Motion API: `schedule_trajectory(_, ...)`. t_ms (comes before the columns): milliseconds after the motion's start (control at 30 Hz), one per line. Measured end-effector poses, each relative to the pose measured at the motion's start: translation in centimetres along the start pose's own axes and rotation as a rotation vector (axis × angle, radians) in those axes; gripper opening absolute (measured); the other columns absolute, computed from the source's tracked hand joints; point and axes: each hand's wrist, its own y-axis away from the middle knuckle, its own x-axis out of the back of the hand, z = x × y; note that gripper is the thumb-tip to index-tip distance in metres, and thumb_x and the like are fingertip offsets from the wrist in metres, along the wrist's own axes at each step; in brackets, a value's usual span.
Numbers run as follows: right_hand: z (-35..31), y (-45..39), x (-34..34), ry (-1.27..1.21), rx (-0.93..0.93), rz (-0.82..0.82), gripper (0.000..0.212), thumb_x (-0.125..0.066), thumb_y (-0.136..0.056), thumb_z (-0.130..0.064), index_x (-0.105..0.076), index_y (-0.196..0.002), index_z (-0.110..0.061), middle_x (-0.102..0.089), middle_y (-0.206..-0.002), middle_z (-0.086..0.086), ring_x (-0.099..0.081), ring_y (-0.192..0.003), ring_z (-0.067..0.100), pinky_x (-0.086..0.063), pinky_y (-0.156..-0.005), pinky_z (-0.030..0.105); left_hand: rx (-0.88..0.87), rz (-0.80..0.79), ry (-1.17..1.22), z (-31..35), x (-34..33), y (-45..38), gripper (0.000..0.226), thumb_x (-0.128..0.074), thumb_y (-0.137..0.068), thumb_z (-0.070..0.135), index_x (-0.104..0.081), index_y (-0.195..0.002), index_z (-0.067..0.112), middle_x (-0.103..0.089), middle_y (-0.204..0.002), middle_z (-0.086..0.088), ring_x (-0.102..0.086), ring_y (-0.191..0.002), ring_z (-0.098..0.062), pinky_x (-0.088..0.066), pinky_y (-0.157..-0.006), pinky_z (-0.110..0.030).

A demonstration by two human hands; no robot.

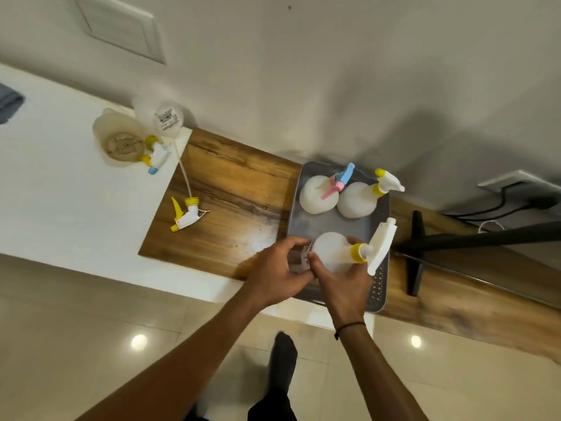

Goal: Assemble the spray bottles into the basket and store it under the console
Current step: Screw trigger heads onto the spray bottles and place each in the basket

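Wooden console top [230, 189]: two bottles [318, 194] in grey basket [383, 287], third bottle [334, 253] gripped by left hand [280, 273] and right hand [343, 281] above it (near side); loose sprayer [185, 214], two bare bottles [121, 141] far left remaining

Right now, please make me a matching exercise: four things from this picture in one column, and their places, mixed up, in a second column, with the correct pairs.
Things:
1. bottle with pink and blue trigger
2. loose yellow and white spray head
3. bottle with yellow collar
4. two bottles without spray heads

Places:
A. lying on the wooden top
B. held in both hands over the basket's near end
C. on the white counter
D. at the basket's far end

Pairs: 1-D, 2-A, 3-B, 4-C
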Motion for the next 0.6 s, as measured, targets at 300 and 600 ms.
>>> schedule_trajectory(300,4.6,-7.3,-4.1,-0.025,-0.057,-0.028,0.085,-0.092,-0.071,-0.04,-0.048,-0.139,-0.012,-0.059,-0.13,0.008,-0.058,-0.119,0.02,-0.051,-0.107,0.041,0.217,0.085,-0.043,0.1,-3.7,-4.9,0.053,-0.062,-0.102,0.014,-0.05,-0.152,0.024,-0.064,-0.142,-0.002,-0.063,-0.124,-0.017,-0.047,-0.093,-0.022)
schedule_trajectory(600,3.3,-5.5,-4.3,-0.002,-0.212,-0.038,0.093,-0.092,-0.075,-0.023,-0.038,-0.149,-0.009,-0.05,-0.146,0.016,-0.054,-0.131,0.033,-0.048,-0.111,0.049,0.241,0.375,0.16,-1.6,2.5,-4.5,0.016,-0.072,-0.097,0.019,-0.076,-0.113,0.02,-0.078,-0.096,-0.001,-0.078,-0.075,-0.014,-0.059,-0.058,-0.018)
